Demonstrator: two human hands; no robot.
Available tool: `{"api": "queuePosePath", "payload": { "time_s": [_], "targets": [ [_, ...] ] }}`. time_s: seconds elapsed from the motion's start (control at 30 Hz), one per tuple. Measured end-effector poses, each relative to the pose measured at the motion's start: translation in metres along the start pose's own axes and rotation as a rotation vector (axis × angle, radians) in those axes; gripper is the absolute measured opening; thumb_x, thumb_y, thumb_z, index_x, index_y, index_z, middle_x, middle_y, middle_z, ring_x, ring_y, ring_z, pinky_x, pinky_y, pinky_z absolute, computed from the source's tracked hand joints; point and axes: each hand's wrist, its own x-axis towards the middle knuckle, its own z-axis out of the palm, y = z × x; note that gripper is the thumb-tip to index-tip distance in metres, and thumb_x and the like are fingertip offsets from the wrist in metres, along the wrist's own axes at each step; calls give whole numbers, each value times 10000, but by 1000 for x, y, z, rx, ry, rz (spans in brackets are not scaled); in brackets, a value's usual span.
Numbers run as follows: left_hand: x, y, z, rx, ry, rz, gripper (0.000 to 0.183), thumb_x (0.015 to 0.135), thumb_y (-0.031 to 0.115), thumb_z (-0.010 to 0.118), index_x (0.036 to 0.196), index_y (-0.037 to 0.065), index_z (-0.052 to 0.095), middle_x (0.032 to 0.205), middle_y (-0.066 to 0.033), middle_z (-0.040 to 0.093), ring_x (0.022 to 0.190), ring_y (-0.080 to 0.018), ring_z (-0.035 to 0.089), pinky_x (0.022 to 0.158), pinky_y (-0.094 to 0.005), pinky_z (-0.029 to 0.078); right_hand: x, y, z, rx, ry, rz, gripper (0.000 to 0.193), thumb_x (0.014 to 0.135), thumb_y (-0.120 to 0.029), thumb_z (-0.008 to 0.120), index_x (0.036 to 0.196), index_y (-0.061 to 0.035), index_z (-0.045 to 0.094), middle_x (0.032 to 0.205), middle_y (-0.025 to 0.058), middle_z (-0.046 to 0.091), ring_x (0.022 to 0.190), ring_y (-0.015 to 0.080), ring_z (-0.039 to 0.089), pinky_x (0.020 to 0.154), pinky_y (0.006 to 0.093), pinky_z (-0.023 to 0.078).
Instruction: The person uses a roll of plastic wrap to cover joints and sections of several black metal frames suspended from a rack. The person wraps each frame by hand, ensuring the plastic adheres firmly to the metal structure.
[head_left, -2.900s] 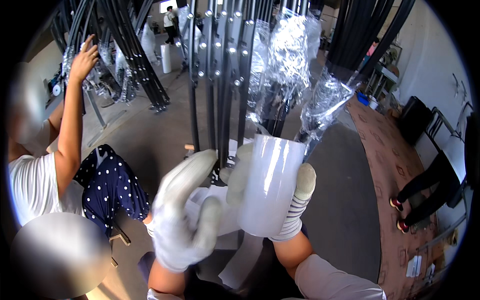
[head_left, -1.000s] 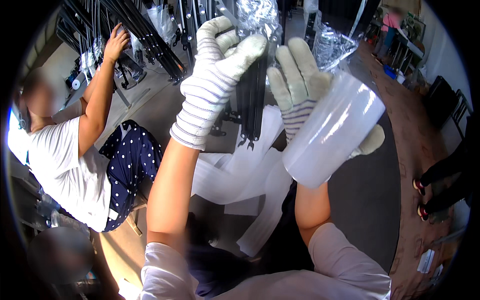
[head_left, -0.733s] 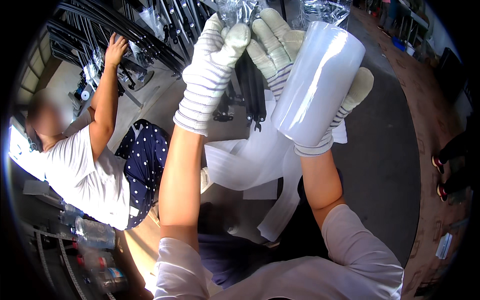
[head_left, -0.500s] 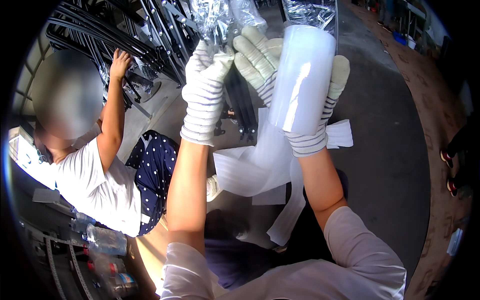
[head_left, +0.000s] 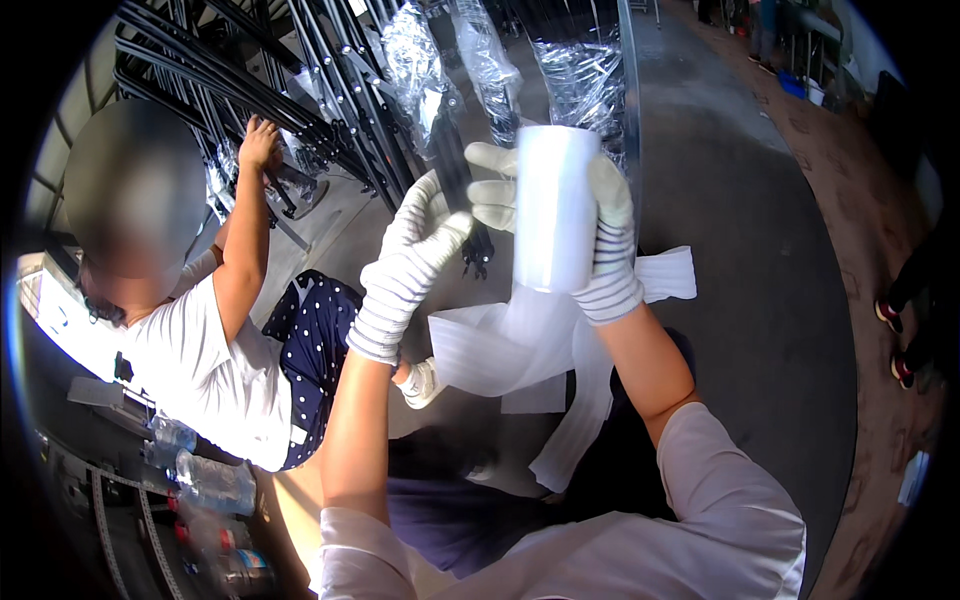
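My right hand (head_left: 612, 262), in a white glove with dark cuff stripes, grips a roll of clear plastic film (head_left: 556, 210), held upright. Its fingers show left of the roll, the thumb on the right. My left hand (head_left: 412, 255), in a matching glove, curls its fingers and thumb about the lower part of a bundle of black metal bars (head_left: 453, 165). Crumpled clear film (head_left: 415, 60) covers that bundle higher up. Strips of white foam sheet (head_left: 500, 340) lie below my hands, near my legs.
At the left a seated person (head_left: 205, 350) reaches one hand (head_left: 260, 143) to more black metal frames (head_left: 220, 70). Film-wrapped frames (head_left: 575, 80) stand ahead. Plastic bottles (head_left: 215, 485) are at lower left. Another person's feet (head_left: 890, 315) show at far right.
The film roll and my right hand have moved down and slightly left. My left hand has moved down from the film-covered part to the lower bars. The seated person's hand has shifted slightly.
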Motion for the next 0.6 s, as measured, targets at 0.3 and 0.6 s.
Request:
{"api": "queuePosePath", "payload": {
  "time_s": [0.3,0.6],
  "targets": [
    [56,7,7,283,281,103,985,605,367,729,1308,-18,157,1255,-242,361,1172,-293,368,956,-301,307,-88,-102,157,-107,-59,20,127,740,-192,583,743,-101,496,723,-20,530,589,87,477,563,216,373],
    [41,15,64,297,391,245,991,628,284,706,1336,45,55,1226,-245,384,1103,-315,426,923,-323,346,-108,-139,198,-117,-197,109,75,770,-125,527,758,-53,511,749,16,552,620,83,503,646,215,415]
  ]
}}
